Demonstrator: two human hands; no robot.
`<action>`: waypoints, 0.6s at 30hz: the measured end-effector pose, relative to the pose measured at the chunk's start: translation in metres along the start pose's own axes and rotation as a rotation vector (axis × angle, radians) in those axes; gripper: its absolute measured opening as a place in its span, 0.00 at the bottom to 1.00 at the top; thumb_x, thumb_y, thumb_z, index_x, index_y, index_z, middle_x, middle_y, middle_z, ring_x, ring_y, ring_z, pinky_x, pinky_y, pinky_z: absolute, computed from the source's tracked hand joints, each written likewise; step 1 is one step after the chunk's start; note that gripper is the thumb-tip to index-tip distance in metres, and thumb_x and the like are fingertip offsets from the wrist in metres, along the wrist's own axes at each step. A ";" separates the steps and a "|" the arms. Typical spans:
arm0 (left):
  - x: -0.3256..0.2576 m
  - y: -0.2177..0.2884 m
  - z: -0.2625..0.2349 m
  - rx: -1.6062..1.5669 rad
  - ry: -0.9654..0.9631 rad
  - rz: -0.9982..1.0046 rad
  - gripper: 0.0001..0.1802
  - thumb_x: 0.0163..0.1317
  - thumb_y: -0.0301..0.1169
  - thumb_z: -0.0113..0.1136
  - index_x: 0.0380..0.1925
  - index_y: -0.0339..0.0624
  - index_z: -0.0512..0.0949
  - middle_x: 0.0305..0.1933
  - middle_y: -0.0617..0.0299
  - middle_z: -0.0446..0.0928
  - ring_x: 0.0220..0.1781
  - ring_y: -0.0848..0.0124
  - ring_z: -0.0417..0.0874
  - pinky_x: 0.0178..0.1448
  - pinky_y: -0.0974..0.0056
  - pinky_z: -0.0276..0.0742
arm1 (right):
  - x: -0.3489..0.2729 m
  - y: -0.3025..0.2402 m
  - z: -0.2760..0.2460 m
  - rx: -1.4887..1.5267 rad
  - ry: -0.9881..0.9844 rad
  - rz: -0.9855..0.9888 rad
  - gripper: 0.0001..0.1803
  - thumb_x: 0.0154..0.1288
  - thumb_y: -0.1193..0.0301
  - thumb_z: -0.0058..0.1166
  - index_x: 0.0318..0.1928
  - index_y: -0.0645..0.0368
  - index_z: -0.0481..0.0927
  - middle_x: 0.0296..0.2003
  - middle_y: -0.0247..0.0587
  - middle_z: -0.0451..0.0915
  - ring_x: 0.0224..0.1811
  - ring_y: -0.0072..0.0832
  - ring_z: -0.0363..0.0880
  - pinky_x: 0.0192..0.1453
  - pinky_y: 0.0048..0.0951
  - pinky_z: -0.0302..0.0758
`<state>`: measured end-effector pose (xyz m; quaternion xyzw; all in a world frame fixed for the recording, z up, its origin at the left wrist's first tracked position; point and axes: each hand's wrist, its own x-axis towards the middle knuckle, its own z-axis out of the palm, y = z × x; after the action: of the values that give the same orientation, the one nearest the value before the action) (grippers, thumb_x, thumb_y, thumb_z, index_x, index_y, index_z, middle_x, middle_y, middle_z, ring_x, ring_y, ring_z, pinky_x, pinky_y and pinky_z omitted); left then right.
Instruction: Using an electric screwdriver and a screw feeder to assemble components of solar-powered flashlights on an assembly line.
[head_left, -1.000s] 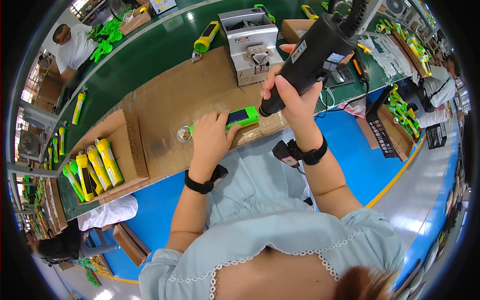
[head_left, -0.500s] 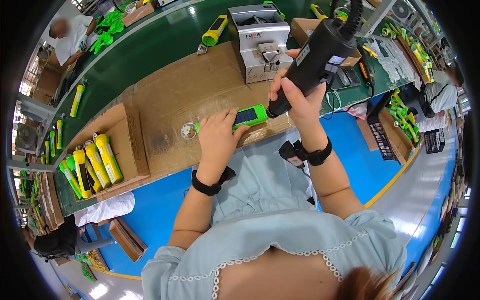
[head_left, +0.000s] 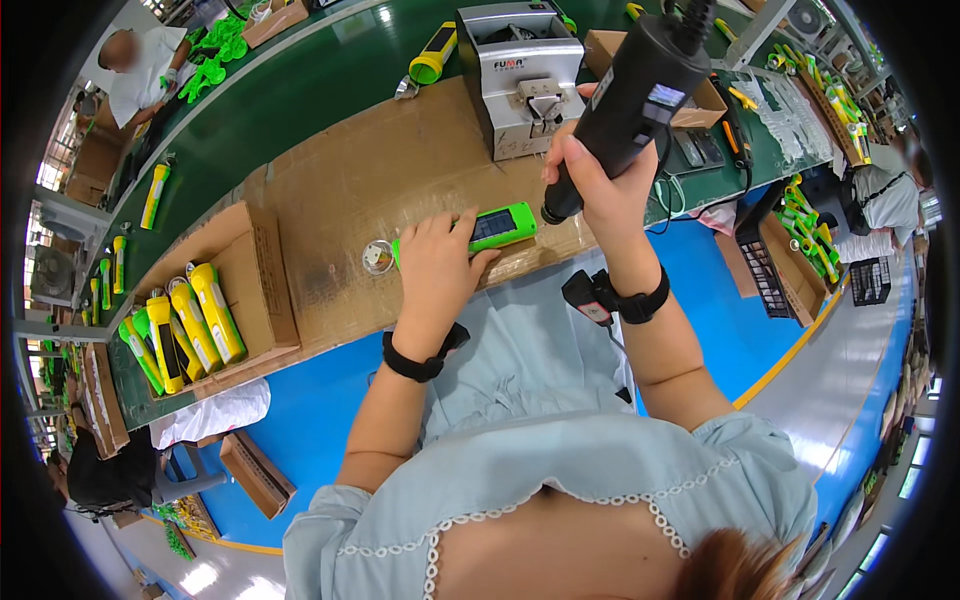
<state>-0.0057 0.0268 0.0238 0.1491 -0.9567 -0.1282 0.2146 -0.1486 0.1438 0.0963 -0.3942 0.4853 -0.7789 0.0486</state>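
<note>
Torch lay nearside of the machine, left hand clasped over it, right hand gripping the driver, and weak left-hand pressure could have let it skid if the driver knocked it.

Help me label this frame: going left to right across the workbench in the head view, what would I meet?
Open cardboard box of flashlights, clear round part, left hand, exposed right end of green casing, right hand holding black tool, orange-and-black tool.
</note>
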 end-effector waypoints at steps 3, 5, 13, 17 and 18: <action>-0.007 0.008 0.005 0.113 0.056 0.024 0.28 0.47 0.38 0.68 0.52 0.45 0.76 0.40 0.57 0.76 0.45 0.60 0.75 0.50 0.56 0.65 | -0.002 -0.002 0.007 -0.135 0.151 -0.006 0.23 0.53 0.78 0.64 0.47 0.61 0.66 0.33 0.34 0.76 0.30 0.18 0.76 0.33 0.20 0.75; -0.011 0.012 0.007 0.138 0.020 -0.006 0.29 0.48 0.36 0.68 0.53 0.45 0.75 0.42 0.57 0.76 0.46 0.60 0.75 0.50 0.55 0.64 | -0.005 -0.006 0.010 -0.171 0.183 0.035 0.27 0.51 0.76 0.66 0.49 0.61 0.65 0.36 0.33 0.75 0.33 0.17 0.75 0.38 0.19 0.74; -0.015 0.028 0.001 0.090 -0.059 -0.167 0.30 0.44 0.33 0.71 0.52 0.49 0.76 0.41 0.59 0.75 0.47 0.61 0.74 0.50 0.55 0.64 | -0.013 -0.005 0.014 -0.235 0.229 -0.038 0.31 0.52 0.75 0.68 0.52 0.62 0.62 0.38 0.36 0.76 0.36 0.18 0.76 0.39 0.20 0.74; -0.019 0.031 0.002 0.089 -0.012 -0.174 0.30 0.43 0.33 0.72 0.51 0.50 0.76 0.41 0.60 0.75 0.48 0.61 0.74 0.49 0.56 0.63 | -0.015 -0.003 0.018 -0.235 0.231 -0.048 0.32 0.52 0.75 0.68 0.53 0.61 0.61 0.38 0.37 0.76 0.35 0.19 0.77 0.38 0.20 0.75; -0.020 0.032 0.002 0.100 -0.007 -0.177 0.30 0.43 0.33 0.72 0.51 0.50 0.76 0.41 0.61 0.75 0.48 0.61 0.74 0.49 0.56 0.63 | -0.015 -0.004 0.019 -0.240 0.233 -0.035 0.32 0.52 0.75 0.68 0.53 0.61 0.61 0.37 0.38 0.76 0.35 0.19 0.78 0.38 0.20 0.75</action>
<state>0.0036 0.0635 0.0245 0.2432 -0.9457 -0.0993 0.1914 -0.1247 0.1388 0.0955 -0.3126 0.5702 -0.7566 -0.0687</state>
